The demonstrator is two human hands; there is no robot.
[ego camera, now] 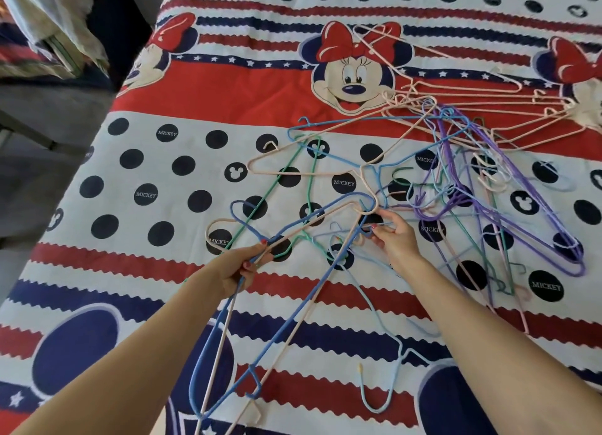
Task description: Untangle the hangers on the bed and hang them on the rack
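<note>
On the bed (97, 271), hands (239, 268) gripping hangers (293, 236).

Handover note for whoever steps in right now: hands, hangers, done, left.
Left hand grips a blue hanger and a pink hanger together, lifted off the bed.
Right hand pinches wire at the near edge of the tangled pile.
Done: nothing visibly hung; rack not in view.
Left: free the held pair, untangle the pile, hang all.
</note>
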